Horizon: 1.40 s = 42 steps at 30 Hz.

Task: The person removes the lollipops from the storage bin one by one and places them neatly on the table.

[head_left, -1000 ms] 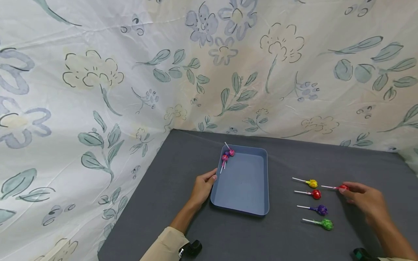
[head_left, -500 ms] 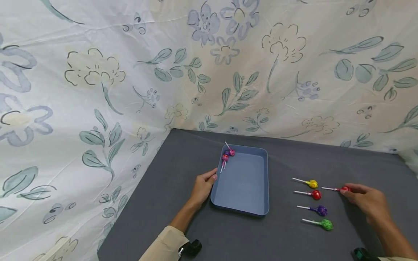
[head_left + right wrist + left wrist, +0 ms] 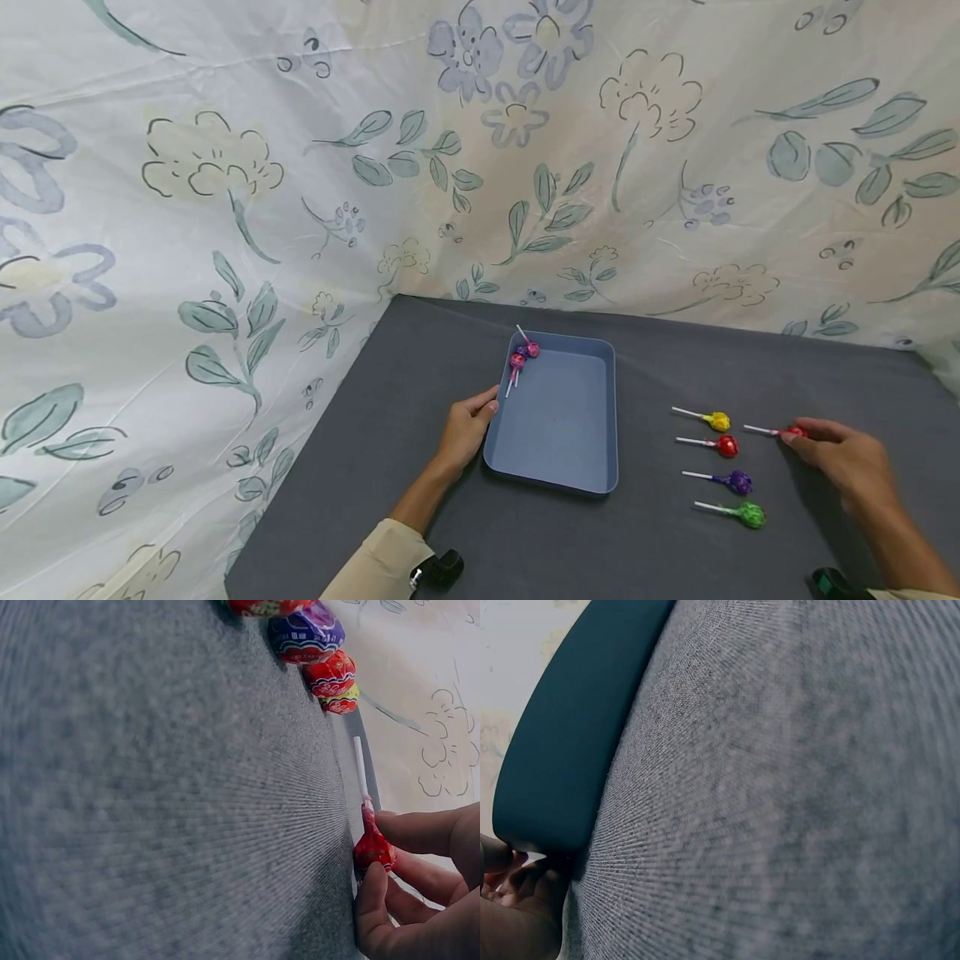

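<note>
Lollipop (image 3: 373, 846), round, red-wrapped, white-sticked, is pinched at its head by our right hand (image 3: 847, 458), its stick (image 3: 761, 430) pointing left toward the shallow blue rectangular tray (image 3: 558, 417), whose left edge our left hand (image 3: 463, 429) grips.

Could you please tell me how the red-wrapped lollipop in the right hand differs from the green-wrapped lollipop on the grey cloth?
The round red-wrapped lollipop is pinched by the right hand; the round green-wrapped lollipop lies untouched. In the head view, the red one is partly hidden, the green one fully visible. Both have white sticks pointing left there.
</note>
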Each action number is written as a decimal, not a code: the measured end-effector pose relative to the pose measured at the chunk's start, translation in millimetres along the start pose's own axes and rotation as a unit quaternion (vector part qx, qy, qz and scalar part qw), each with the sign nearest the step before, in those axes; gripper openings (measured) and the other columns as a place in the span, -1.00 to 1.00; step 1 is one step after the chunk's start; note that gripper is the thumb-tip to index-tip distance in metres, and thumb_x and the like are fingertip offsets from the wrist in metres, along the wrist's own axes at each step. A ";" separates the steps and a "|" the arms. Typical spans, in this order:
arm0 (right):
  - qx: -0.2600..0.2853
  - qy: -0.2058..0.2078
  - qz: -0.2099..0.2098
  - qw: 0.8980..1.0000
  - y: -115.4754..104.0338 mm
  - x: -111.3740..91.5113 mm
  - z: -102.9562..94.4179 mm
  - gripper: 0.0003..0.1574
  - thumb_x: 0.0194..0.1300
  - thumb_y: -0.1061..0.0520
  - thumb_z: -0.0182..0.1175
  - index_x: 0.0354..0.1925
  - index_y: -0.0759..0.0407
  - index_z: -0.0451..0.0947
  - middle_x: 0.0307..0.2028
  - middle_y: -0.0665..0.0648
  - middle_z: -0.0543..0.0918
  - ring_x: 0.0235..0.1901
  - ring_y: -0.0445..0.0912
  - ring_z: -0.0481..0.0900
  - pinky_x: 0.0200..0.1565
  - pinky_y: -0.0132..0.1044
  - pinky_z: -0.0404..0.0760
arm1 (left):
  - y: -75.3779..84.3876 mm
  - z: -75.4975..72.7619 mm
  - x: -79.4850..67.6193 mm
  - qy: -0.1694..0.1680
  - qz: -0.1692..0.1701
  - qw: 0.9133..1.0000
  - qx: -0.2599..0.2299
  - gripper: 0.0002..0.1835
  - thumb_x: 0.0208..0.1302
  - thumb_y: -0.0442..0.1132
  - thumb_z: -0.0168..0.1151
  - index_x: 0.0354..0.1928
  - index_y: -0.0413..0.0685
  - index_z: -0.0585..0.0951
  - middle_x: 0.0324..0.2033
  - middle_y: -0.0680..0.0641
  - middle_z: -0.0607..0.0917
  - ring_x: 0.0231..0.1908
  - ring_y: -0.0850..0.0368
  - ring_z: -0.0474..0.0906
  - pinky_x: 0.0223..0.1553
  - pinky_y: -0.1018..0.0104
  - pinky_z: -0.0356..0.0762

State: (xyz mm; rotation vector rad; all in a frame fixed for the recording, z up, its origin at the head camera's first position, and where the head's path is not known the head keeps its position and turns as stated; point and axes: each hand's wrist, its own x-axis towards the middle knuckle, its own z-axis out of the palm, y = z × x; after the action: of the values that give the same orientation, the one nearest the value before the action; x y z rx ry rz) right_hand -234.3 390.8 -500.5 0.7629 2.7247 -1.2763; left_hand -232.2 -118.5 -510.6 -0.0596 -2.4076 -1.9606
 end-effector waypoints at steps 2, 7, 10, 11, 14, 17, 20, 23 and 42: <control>0.007 -0.003 -0.006 1.000 0.0 0.2 -0.8 -0.23 0.47 0.06 0.36 0.43 0.48 0.40 0.32 0.57 0.47 -0.30 -0.20 0.59 -0.38 -0.27 0.58 | 0.1 0.3 0.2 0.000 0.000 1.000 0.001 -0.59 0.63 -0.33 0.11 0.40 -0.27 0.56 0.39 -0.29 0.57 0.43 -0.17 0.46 0.43 -0.11 0.44; 0.007 -0.004 -0.023 1.000 -4.5 -3.4 -2.6 -0.18 0.49 -0.02 0.35 0.46 0.46 0.38 0.41 0.56 0.40 -0.22 -0.08 0.70 -0.26 -0.17 0.70 | -1.5 1.1 1.5 0.001 -0.002 1.000 0.001 -0.59 0.63 -0.33 0.11 0.40 -0.26 0.57 0.38 -0.28 0.57 0.43 -0.16 0.47 0.43 -0.11 0.44; 0.002 -0.006 -0.018 1.000 -11.0 -7.8 -3.3 -0.11 0.51 -0.13 0.32 0.51 0.40 0.34 0.54 0.53 0.24 0.31 0.38 0.46 0.09 0.20 0.58 | -2.3 1.3 1.8 0.002 -0.001 1.000 0.002 -0.59 0.63 -0.33 0.11 0.40 -0.26 0.57 0.38 -0.28 0.57 0.43 -0.17 0.47 0.43 -0.12 0.44; 0.002 -0.007 -0.014 1.000 -13.6 -9.3 -3.5 -0.08 0.50 -0.16 0.31 0.52 0.38 0.32 0.57 0.53 0.18 0.42 0.48 0.27 0.15 0.31 0.49 | -2.5 1.3 1.8 0.003 -0.001 1.000 0.002 -0.60 0.63 -0.33 0.11 0.40 -0.26 0.57 0.38 -0.28 0.57 0.42 -0.17 0.47 0.43 -0.12 0.44; 0.012 -0.009 -0.011 1.000 -21.1 -13.9 -3.4 -0.06 0.51 -0.19 0.29 0.55 0.34 0.29 0.60 0.53 0.10 0.50 0.52 0.11 0.25 0.46 0.33 | -2.2 1.3 1.4 0.006 0.000 1.000 0.004 -0.60 0.63 -0.33 0.11 0.40 -0.25 0.58 0.38 -0.27 0.58 0.42 -0.17 0.47 0.42 -0.12 0.45; 0.017 -0.004 -0.013 1.000 -28.5 -18.2 -2.8 -0.06 0.51 -0.21 0.29 0.55 0.32 0.30 0.58 0.54 0.14 0.48 0.51 0.14 0.27 0.46 0.32 | -1.7 1.5 1.2 0.006 0.000 1.000 0.005 -0.60 0.63 -0.33 0.11 0.40 -0.25 0.58 0.38 -0.27 0.58 0.42 -0.16 0.48 0.42 -0.12 0.45; 0.024 0.003 -0.026 0.999 -34.7 -22.8 -0.3 -0.09 0.53 -0.17 0.27 0.56 0.31 0.29 0.55 0.54 0.22 0.46 0.49 0.19 0.28 0.47 0.30 | -1.3 1.9 1.6 0.007 0.000 1.000 0.001 -0.60 0.62 -0.34 0.11 0.39 -0.25 0.58 0.37 -0.27 0.58 0.41 -0.15 0.48 0.41 -0.11 0.46; 0.034 0.005 -0.049 0.998 -39.5 -27.8 3.9 -0.12 0.56 -0.14 0.26 0.57 0.31 0.28 0.51 0.54 0.29 0.43 0.48 0.25 0.30 0.49 0.28 | -1.0 2.3 2.0 0.007 0.001 1.000 0.001 -0.60 0.62 -0.35 0.12 0.39 -0.26 0.58 0.37 -0.28 0.59 0.41 -0.15 0.49 0.41 -0.10 0.46; 0.055 -0.019 -0.172 0.983 -68.8 -45.4 33.9 -0.11 0.46 -0.30 0.32 0.46 0.26 0.46 0.05 -0.07 0.67 -0.21 -0.51 0.48 -0.29 -0.49 0.62 | -1.9 2.0 1.4 0.008 0.002 1.000 0.007 -0.60 0.62 -0.32 0.13 0.39 -0.24 0.59 0.36 -0.27 0.59 0.42 -0.15 0.48 0.42 -0.10 0.45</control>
State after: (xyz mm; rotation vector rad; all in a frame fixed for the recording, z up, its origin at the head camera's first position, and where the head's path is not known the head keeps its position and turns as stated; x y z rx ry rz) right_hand -230.9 309.9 -463.3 0.2727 2.8621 -1.4936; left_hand -233.7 -116.9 -512.8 -0.0484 -2.4078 -1.9344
